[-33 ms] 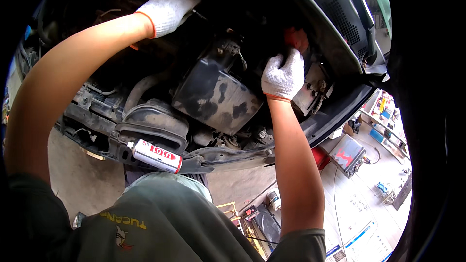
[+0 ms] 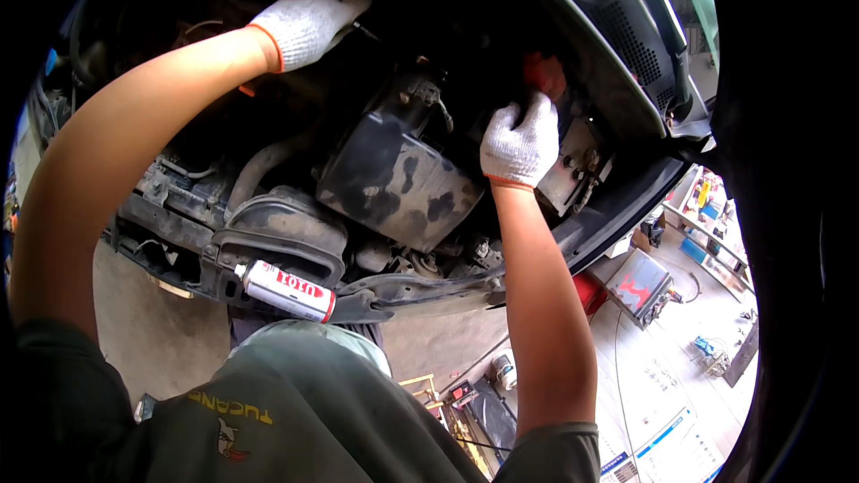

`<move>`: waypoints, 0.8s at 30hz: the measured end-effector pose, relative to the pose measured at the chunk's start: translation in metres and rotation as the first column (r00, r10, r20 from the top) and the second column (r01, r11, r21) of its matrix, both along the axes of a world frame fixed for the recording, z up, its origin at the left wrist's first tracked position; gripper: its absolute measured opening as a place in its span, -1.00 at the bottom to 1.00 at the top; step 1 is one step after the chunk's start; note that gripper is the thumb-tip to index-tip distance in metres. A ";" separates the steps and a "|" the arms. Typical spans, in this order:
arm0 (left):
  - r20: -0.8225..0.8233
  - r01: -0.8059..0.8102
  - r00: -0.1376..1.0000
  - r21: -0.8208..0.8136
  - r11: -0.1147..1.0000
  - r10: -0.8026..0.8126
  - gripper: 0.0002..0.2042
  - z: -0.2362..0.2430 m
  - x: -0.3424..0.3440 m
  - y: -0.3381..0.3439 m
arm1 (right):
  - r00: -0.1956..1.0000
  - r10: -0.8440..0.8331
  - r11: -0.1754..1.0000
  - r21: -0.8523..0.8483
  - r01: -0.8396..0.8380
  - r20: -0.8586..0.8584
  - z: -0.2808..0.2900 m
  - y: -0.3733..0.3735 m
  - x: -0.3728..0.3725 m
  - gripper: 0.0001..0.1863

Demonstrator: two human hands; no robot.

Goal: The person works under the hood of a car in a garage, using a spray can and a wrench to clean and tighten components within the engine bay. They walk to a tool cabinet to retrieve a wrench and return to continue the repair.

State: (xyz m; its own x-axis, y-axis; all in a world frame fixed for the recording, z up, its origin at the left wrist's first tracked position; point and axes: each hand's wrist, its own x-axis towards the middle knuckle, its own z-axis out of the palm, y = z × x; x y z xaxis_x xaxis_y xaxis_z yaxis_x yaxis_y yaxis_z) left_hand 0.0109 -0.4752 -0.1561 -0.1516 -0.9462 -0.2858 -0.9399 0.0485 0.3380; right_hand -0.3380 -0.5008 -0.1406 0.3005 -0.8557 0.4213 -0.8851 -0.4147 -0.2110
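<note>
My left hand, in a white knit glove with an orange cuff, is closed over the dark far part of an engine bay. A thin metal rod sticks out from its fingers; the rest of the rod is hidden. My right hand, gloved the same way, is curled just below a red plastic cover, beside the battery. Its fingertips are partly hidden, and I cannot tell what they hold. Between my hands is a dusty black plastic housing.
A white and red spray can lies on the front edge of the bay, close to my body. An air intake duct is just behind it. The car's cowl borders the right side. Beyond the fender stands a grey machine.
</note>
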 end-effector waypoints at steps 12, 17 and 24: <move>0.307 0.378 0.869 0.094 0.921 -0.388 -0.75 -0.025 0.001 -0.019 | 0.998 0.034 0.999 -0.013 -0.034 0.048 -0.003 -0.001 0.008 -0.71; 0.023 0.073 0.997 -0.099 0.992 -0.071 -0.57 -0.018 0.009 -0.004 | 1.000 0.006 1.000 0.001 -0.006 0.007 -0.004 0.003 -0.003 -0.70; -0.295 -0.344 0.630 0.724 0.598 0.719 -0.77 0.035 -0.026 -0.011 | 1.000 -0.001 1.000 -0.013 0.002 0.025 -0.004 -0.001 -0.003 -0.75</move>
State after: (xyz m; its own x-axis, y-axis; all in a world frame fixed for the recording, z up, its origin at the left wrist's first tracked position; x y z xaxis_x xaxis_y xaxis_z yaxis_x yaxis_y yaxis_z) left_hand -0.0150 -0.4861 -0.1207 0.0315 -0.5737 -0.8185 -0.3731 -0.7664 0.5229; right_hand -0.3414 -0.5015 -0.1442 0.2884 -0.8504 0.4401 -0.8802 -0.4163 -0.2278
